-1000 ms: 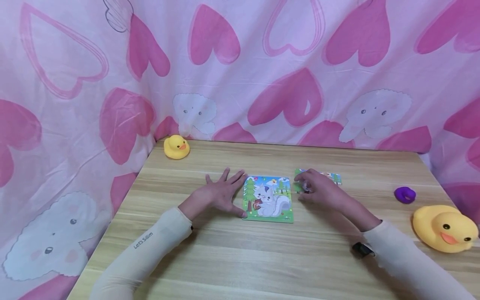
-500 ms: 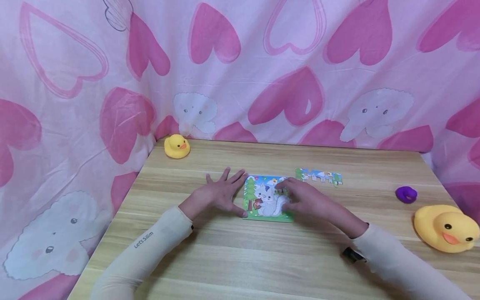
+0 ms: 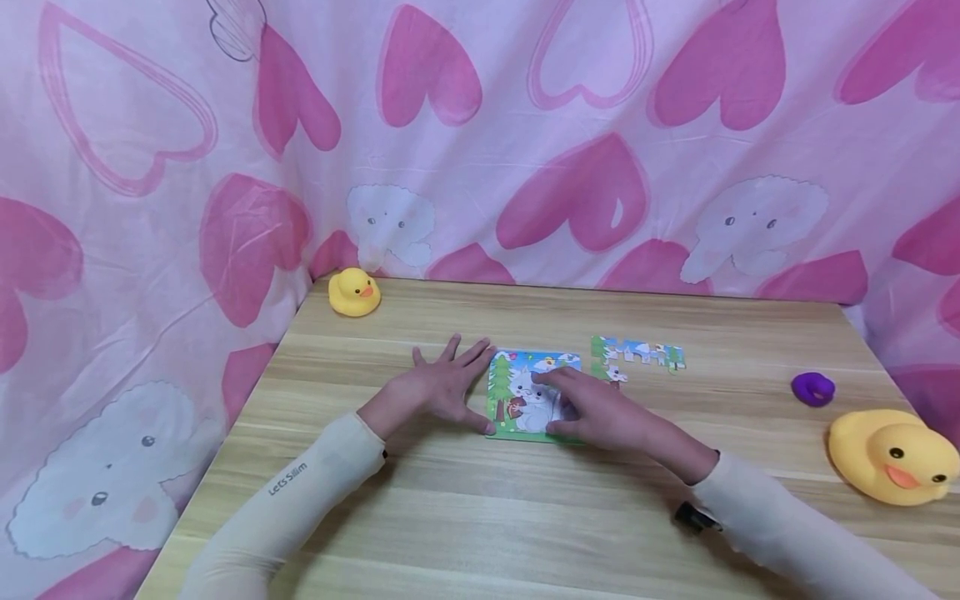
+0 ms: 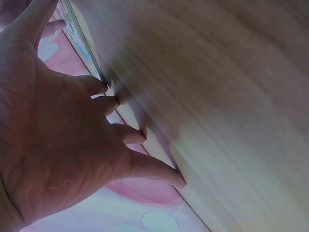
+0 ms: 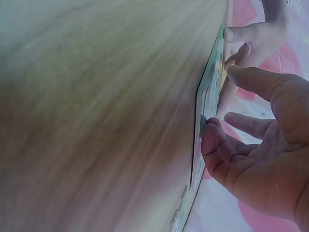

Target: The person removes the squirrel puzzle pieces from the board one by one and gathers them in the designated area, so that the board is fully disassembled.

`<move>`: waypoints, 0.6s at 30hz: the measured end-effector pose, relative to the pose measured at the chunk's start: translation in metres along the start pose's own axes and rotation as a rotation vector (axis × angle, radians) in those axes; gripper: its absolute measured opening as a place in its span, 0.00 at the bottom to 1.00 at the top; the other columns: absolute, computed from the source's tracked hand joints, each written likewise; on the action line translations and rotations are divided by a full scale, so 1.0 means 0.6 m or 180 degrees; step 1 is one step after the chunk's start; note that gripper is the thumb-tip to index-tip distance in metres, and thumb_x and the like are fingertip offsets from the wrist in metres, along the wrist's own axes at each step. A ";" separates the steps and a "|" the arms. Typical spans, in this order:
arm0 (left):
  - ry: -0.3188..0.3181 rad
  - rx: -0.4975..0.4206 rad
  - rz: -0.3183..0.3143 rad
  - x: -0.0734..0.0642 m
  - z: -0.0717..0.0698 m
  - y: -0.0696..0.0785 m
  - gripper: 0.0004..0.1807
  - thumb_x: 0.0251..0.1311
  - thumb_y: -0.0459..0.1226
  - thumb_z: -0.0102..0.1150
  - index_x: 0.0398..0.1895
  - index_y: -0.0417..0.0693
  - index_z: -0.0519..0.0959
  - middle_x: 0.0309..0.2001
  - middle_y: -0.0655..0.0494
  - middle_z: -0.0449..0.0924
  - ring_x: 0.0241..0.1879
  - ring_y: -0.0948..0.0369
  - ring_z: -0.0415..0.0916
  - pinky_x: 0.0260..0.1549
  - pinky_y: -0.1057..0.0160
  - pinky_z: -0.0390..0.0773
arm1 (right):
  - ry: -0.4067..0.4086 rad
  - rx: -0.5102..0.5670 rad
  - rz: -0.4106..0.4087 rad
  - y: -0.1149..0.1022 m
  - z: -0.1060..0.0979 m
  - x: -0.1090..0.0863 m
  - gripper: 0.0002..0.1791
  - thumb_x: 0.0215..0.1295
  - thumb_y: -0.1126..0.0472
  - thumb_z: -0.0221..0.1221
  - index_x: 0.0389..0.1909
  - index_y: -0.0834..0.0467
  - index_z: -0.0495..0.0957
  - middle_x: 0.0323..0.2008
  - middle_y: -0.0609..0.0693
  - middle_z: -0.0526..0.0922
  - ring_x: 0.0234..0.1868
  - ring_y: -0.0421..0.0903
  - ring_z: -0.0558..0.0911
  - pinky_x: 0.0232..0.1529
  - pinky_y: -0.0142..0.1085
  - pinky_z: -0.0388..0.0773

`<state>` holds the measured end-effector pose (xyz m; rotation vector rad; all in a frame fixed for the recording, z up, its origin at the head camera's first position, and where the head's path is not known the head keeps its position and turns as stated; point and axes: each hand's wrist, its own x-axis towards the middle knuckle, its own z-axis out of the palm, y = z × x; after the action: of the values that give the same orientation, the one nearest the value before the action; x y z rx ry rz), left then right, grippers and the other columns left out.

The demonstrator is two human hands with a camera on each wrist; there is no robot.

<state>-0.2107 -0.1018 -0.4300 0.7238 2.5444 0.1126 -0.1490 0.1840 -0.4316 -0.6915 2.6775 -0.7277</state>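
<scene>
A square squirrel picture board (image 3: 513, 423) lies flat at the middle of the table. My left hand (image 3: 438, 387) rests beside its left edge, fingers spread, thumb at the lower left corner; in the left wrist view the fingertips touch the tabletop. Over the right half of the board is my right hand (image 3: 592, 408), its thumb and index finger apart. The right wrist view shows curled fingers (image 5: 212, 140) at the board surface, with no piece visible between them and the thumb. Joined jigsaw pieces (image 3: 641, 352) lie right of the board, partly hidden behind the right hand.
A small yellow duck (image 3: 355, 292) stands at the back left corner of the wooden table (image 3: 465, 517). On the right are a purple duck-like toy (image 3: 813, 389) and a large yellow duck (image 3: 892, 458). A pink heart-patterned curtain (image 3: 480, 167) hangs behind.
My right hand has moved left from the jigsaw pieces onto the picture board, uncovering a piece with a white animal below the top row. The left hand has stayed in place.
</scene>
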 end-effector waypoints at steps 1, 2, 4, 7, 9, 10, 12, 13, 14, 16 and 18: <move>0.0004 -0.0001 0.0003 0.000 0.000 0.000 0.72 0.47 0.79 0.63 0.88 0.69 0.35 0.88 0.66 0.27 0.87 0.41 0.25 0.66 0.10 0.38 | 0.0012 -0.0009 0.0001 0.000 0.001 0.001 0.40 0.66 0.49 0.73 0.77 0.46 0.69 0.67 0.48 0.78 0.49 0.44 0.79 0.54 0.46 0.81; 0.0006 -0.0001 0.0002 0.001 0.000 0.000 0.72 0.47 0.79 0.64 0.88 0.69 0.35 0.88 0.67 0.27 0.87 0.41 0.25 0.66 0.10 0.38 | 0.0027 -0.0022 -0.0004 0.000 0.001 0.003 0.39 0.66 0.50 0.72 0.77 0.47 0.69 0.66 0.48 0.79 0.49 0.43 0.79 0.53 0.45 0.81; 0.0010 -0.0003 0.0000 0.001 0.000 0.000 0.72 0.47 0.79 0.64 0.88 0.69 0.35 0.88 0.68 0.27 0.87 0.42 0.25 0.67 0.10 0.39 | 0.0059 -0.0051 0.0009 -0.001 0.003 0.007 0.38 0.67 0.50 0.72 0.76 0.47 0.70 0.63 0.47 0.78 0.47 0.43 0.78 0.50 0.41 0.80; 0.0024 -0.0012 0.0005 0.001 0.001 0.000 0.72 0.48 0.79 0.64 0.88 0.69 0.36 0.88 0.67 0.27 0.87 0.41 0.26 0.67 0.11 0.38 | 0.0103 -0.0078 0.0042 -0.002 0.006 0.012 0.37 0.67 0.52 0.72 0.75 0.47 0.71 0.59 0.47 0.78 0.45 0.42 0.77 0.45 0.37 0.79; 0.0021 -0.0013 0.0000 0.000 0.001 0.001 0.72 0.48 0.79 0.64 0.88 0.69 0.36 0.88 0.67 0.27 0.87 0.41 0.26 0.67 0.11 0.38 | 0.0136 -0.0092 0.0055 -0.002 0.008 0.016 0.36 0.67 0.53 0.72 0.74 0.48 0.71 0.58 0.47 0.78 0.44 0.42 0.77 0.44 0.36 0.78; 0.0022 -0.0013 -0.0001 0.000 0.001 0.001 0.72 0.47 0.79 0.64 0.88 0.69 0.36 0.88 0.67 0.27 0.87 0.41 0.26 0.67 0.11 0.38 | 0.0150 -0.0092 0.0066 -0.003 0.009 0.018 0.36 0.66 0.54 0.73 0.74 0.48 0.72 0.58 0.48 0.77 0.44 0.42 0.76 0.44 0.36 0.78; 0.0019 -0.0012 -0.0007 0.000 0.001 0.001 0.72 0.47 0.79 0.64 0.88 0.69 0.35 0.88 0.67 0.27 0.87 0.42 0.26 0.67 0.11 0.38 | 0.0171 -0.0068 0.0086 -0.002 0.010 0.022 0.36 0.66 0.55 0.73 0.73 0.49 0.72 0.58 0.48 0.78 0.44 0.42 0.76 0.43 0.36 0.78; 0.0017 -0.0010 -0.0012 0.000 0.001 0.001 0.72 0.47 0.79 0.64 0.88 0.69 0.35 0.88 0.67 0.27 0.87 0.42 0.26 0.67 0.11 0.38 | 0.0179 -0.0053 0.0096 -0.002 0.010 0.024 0.36 0.65 0.56 0.74 0.72 0.49 0.72 0.58 0.48 0.78 0.44 0.43 0.77 0.43 0.36 0.78; 0.0017 -0.0008 -0.0012 0.000 0.001 0.001 0.72 0.47 0.79 0.64 0.88 0.68 0.35 0.88 0.67 0.27 0.87 0.42 0.26 0.67 0.11 0.38 | 0.0186 -0.0045 0.0099 -0.002 0.011 0.026 0.36 0.65 0.56 0.74 0.72 0.49 0.73 0.58 0.48 0.78 0.44 0.43 0.77 0.43 0.36 0.78; 0.0019 -0.0004 -0.0013 0.000 0.002 0.001 0.72 0.47 0.79 0.64 0.88 0.68 0.35 0.88 0.67 0.27 0.87 0.42 0.26 0.67 0.11 0.39 | 0.0187 -0.0002 0.0121 -0.001 0.011 0.028 0.36 0.64 0.57 0.75 0.72 0.49 0.73 0.58 0.48 0.78 0.44 0.43 0.77 0.43 0.36 0.78; 0.0017 -0.0001 -0.0010 0.000 0.002 0.001 0.72 0.47 0.79 0.64 0.88 0.68 0.35 0.88 0.67 0.27 0.87 0.42 0.26 0.67 0.11 0.39 | 0.0195 0.0070 0.0140 0.000 0.011 0.031 0.37 0.64 0.58 0.75 0.72 0.49 0.72 0.58 0.48 0.79 0.44 0.43 0.77 0.42 0.35 0.79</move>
<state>-0.2100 -0.1014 -0.4312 0.7201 2.5505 0.1142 -0.1621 0.1719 -0.4394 -0.6126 2.7263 -0.7776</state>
